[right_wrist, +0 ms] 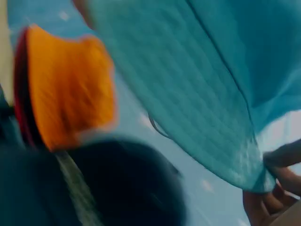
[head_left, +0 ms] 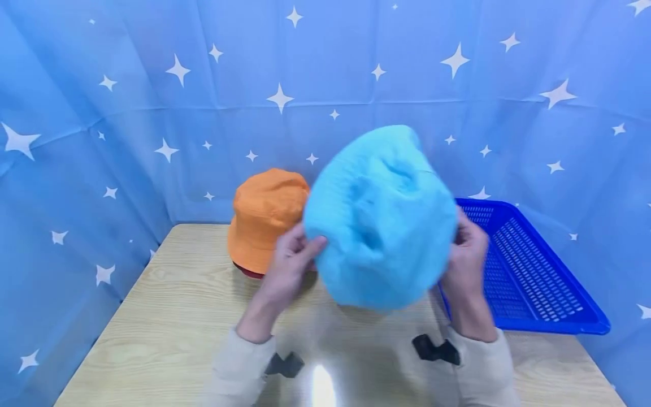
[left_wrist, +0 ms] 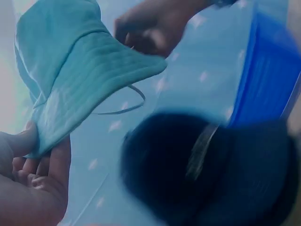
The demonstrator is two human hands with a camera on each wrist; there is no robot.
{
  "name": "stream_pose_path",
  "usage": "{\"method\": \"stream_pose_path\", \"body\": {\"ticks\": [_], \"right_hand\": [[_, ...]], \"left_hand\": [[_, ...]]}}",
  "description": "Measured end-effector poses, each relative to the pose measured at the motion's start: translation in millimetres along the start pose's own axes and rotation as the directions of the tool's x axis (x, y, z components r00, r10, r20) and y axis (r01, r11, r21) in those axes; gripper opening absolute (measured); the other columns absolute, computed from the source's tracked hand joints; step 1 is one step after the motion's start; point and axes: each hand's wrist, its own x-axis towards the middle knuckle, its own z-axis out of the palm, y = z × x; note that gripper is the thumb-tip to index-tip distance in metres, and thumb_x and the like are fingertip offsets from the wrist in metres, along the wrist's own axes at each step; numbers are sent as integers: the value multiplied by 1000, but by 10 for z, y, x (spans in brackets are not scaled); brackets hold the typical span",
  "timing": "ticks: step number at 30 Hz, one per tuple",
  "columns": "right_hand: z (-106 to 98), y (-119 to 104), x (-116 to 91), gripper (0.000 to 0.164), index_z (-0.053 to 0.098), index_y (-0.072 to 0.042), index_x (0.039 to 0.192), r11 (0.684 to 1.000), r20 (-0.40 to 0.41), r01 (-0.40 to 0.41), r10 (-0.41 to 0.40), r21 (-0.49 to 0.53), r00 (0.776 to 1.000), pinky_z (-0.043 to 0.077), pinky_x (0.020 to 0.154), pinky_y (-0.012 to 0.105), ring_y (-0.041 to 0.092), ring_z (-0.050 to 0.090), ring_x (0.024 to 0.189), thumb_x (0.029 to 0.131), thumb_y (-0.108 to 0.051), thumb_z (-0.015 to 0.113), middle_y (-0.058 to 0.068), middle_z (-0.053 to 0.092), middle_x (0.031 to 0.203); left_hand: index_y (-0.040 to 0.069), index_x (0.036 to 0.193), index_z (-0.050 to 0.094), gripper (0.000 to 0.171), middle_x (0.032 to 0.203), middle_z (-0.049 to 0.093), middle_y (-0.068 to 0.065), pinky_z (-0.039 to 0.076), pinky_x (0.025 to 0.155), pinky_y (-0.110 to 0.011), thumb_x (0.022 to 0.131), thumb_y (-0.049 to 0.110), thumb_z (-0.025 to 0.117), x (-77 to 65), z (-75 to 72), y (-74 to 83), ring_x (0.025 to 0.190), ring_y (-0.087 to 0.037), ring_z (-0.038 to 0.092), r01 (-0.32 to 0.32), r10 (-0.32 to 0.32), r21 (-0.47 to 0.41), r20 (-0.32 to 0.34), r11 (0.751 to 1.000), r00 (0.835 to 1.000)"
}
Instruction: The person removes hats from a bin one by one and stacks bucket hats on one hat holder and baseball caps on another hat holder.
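Note:
A light-blue bucket hat point(head_left: 376, 226) is held up over the table, its brim stitched in rows. My left hand point(head_left: 285, 271) pinches the brim on one side, thumb on top and fingers beneath. On the opposite side my right hand point(head_left: 467, 254) grips the brim too. A thin cord loop point(left_wrist: 124, 110) hangs below the brim in the left wrist view. Just left of the held hat, an orange bucket hat point(head_left: 267, 217) sits on the table with a dark red edge under it. A dark brimmed cap point(left_wrist: 254, 169) appears blurred in both wrist views; the blue hat hides it in the head view.
A blue plastic basket point(head_left: 551, 265) with slotted walls stands at the right of the wood-grain table point(head_left: 137, 328). Blue curtains point(head_left: 325, 51) with white stars enclose the back and sides.

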Motion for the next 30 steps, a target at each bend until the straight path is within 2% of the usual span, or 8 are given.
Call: {"method": "stream_pose_path", "body": {"ticks": [4,8,11,16,20,22,25,30], "right_hand": [[533,173,-184,47,68,10,121,999,188,30,-26,-19,982,57,81,17,8,66,98,78,24,52,2,66,116],[976,348,-314,37,71,6,119,998,173,-41,51,-57,984,58,82,18,8,70,99,86,19,60,5,66,120],[1220,477,-367,27,75,3,114,995,139,-100,99,-1,985,56,87,18,13,70,106,92,12,63,8,68,119],[1473,663,-411,40,66,-1,134,970,211,-209,179,126,961,49,102,21,20,54,134,96,8,58,9,55,146],[1569,837,-449,58,52,-12,151,923,297,-363,313,131,902,45,101,26,21,42,141,95,3,54,-2,34,164],[1583,914,-475,64,46,-18,155,897,325,-424,367,123,872,44,100,29,20,40,141,95,2,50,-7,27,167],[1578,989,-499,69,38,-21,159,871,361,-469,394,147,845,45,100,30,16,43,135,95,5,47,-8,22,170],[1549,1028,-482,75,30,-20,163,831,419,-497,370,249,829,48,88,20,3,53,94,95,8,47,-4,27,168]], "left_hand": [[13,115,69,14,86,72,7,60,69,-24,106,13,59,-21,-505,161,77,-8,70,-9,7,-9,-210,1000,978],[10,111,71,12,75,68,5,55,59,-20,104,10,61,-20,-946,222,68,-7,67,-98,52,-105,-372,990,927],[5,117,67,15,74,69,2,52,54,-18,104,9,60,-14,-1195,193,66,-8,68,-170,79,-175,-433,970,898],[4,119,65,21,82,70,2,52,54,-18,102,16,65,24,-1430,87,69,-9,68,-169,69,-148,-519,974,852],[7,116,72,26,89,74,4,59,64,-19,95,22,75,63,-1539,4,78,-7,70,-70,24,-50,-620,996,785],[4,118,72,31,90,74,5,60,68,-20,93,23,78,76,-1576,-27,81,-7,69,-14,-10,-32,-644,999,765],[4,136,63,46,93,74,5,59,73,-20,94,18,76,82,-1603,-58,84,-7,70,-4,-44,-73,-639,997,768],[12,155,44,63,112,73,-2,58,72,-18,97,1,68,87,-1591,-89,89,-10,70,-172,54,-143,-595,975,802]]}}
